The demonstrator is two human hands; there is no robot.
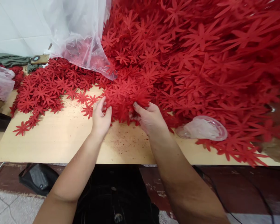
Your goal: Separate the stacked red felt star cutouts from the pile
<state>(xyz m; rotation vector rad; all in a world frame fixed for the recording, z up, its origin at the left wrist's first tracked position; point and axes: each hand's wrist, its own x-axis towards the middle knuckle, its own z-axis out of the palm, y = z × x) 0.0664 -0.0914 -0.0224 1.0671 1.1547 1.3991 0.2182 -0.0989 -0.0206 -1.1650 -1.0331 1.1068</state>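
Observation:
A large heap of red fabric flower cutouts covers the back and right of the table and reaches down to both hands. My right hand pinches red flower pieces between thumb and fingers at the heap's front edge; its fingertips are partly hidden among the petals. My left hand is at the heap's left edge, thumb apart from its curved fingers, with no piece visible in it. Just left of it lie a few loose flowers.
Clear plastic bag hangs over the heap at the back. A smaller pile of red flowers lies left. Near the front right rests a clear plastic dish. A black bag is below the table's edge.

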